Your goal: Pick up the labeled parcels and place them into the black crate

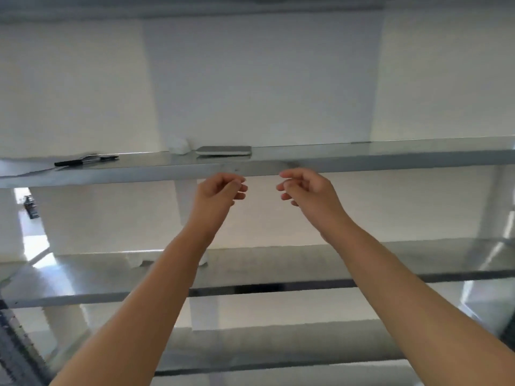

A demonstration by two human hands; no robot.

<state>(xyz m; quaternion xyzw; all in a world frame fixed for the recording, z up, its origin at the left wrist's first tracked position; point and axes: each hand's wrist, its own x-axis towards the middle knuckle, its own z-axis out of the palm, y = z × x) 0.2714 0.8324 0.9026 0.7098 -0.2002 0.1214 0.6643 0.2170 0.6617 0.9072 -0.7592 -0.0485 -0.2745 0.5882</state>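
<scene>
both hands are empty: the left hand and right hand hover with fingers loosely curled, just below the front edge of the smooth steel shelf. 1 flat grey parcel lies on it beyond them. it looks light, soft-sided, round-cornered and probably slick, so pinching both short ends should suit. the black crate is out of view.
</scene>
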